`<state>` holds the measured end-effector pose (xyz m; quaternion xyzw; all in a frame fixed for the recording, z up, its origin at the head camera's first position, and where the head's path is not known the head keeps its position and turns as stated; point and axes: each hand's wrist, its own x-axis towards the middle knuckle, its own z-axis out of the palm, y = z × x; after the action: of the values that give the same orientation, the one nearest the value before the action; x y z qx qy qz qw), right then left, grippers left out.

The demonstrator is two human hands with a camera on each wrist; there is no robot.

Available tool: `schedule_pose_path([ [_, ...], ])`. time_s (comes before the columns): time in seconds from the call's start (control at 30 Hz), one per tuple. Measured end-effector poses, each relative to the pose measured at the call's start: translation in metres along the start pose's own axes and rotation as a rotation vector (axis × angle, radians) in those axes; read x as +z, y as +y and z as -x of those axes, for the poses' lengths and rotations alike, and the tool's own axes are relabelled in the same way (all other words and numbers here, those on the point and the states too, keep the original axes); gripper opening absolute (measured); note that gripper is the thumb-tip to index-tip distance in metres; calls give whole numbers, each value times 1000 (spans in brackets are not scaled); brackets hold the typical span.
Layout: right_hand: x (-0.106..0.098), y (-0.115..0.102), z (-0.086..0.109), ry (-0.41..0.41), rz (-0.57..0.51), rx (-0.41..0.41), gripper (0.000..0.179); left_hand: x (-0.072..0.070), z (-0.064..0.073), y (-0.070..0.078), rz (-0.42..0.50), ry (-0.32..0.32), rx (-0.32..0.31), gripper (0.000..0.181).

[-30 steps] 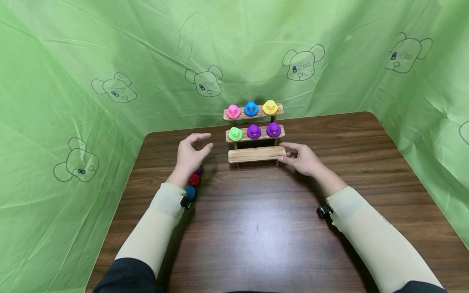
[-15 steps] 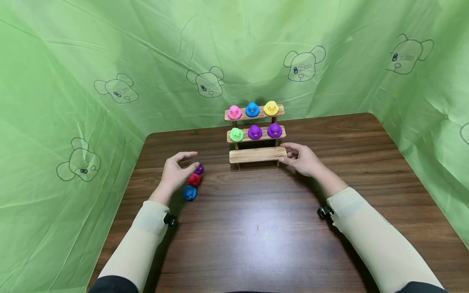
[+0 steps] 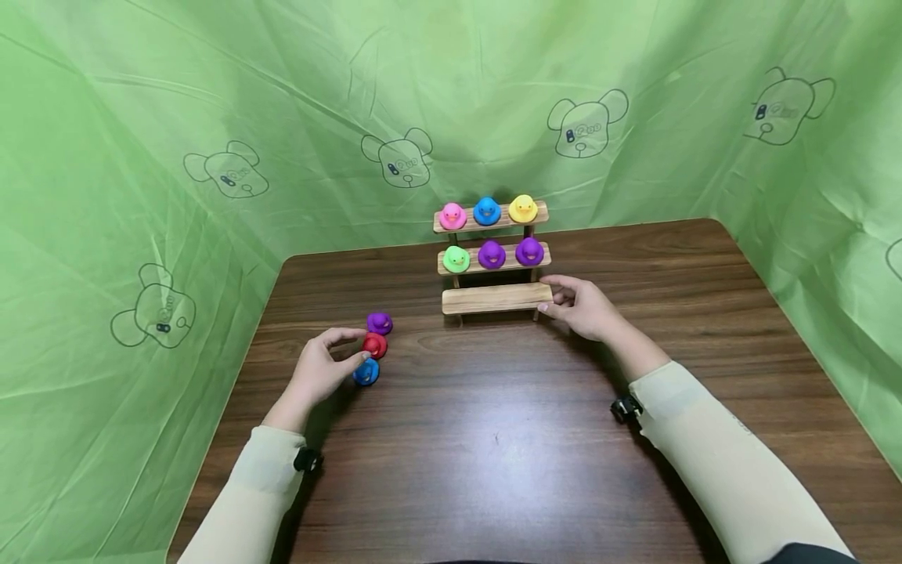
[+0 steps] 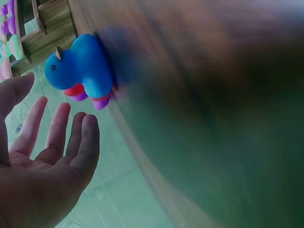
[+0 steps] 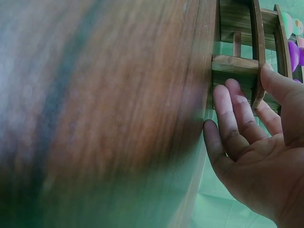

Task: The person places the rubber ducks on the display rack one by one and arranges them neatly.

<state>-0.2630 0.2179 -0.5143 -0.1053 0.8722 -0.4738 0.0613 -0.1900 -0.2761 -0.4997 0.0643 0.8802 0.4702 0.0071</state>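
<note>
A three-tier wooden display stand [image 3: 497, 298] stands at the back of the table. My right hand [image 3: 581, 309] grips the right end of its lowest tier, thumb in front; the right wrist view has the thumb on the board's edge [image 5: 259, 52]. My left hand [image 3: 321, 374], fingers spread apart, is beside three toy ducks in a column: purple [image 3: 379, 323], red [image 3: 375, 345] and blue [image 3: 366, 372]. Its fingertips are right at the red and blue ducks. In the left wrist view the blue duck [image 4: 88, 66] partly hides the others, and nothing lies between finger and thumb.
Pink [image 3: 452, 216], blue [image 3: 487, 211] and yellow [image 3: 523, 208] ducks sit on the top tier. On the middle tier are a green duck [image 3: 456, 259] and two purple ducks [image 3: 492, 254]. A green cloth [image 3: 317, 94] hangs behind and beside the wooden table [image 3: 451, 439].
My left hand has come down and left from near the stand, past the purple duck, to the red and blue ducks. My right hand keeps its grip on the stand.
</note>
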Motion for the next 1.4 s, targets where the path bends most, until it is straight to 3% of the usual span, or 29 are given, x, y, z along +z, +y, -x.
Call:
schedule_pose_path([
  [0.23, 0, -1, 0, -5, 13, 2, 59, -4, 17, -10, -52, -10, 13, 36],
  [0.6, 1, 5, 0, -2, 3, 14, 60, 1, 18, -9, -185, -28, 19, 38],
  [0.83, 0, 4, 1, 1, -7, 9, 59, 1, 19, -8, -177, -31, -15, 43],
  [1.1, 0, 4, 1, 3, -20, -1, 60, 2, 21, -11, -75, -46, -74, 47],
  [1.2, 1, 4, 1, 4, -26, 0, 60, 2, 21, -10, -82, -25, -85, 41],
  [1.4, 0, 4, 0, 0, -21, 5, 60, 0, 21, -10, -148, 19, -49, 35],
])
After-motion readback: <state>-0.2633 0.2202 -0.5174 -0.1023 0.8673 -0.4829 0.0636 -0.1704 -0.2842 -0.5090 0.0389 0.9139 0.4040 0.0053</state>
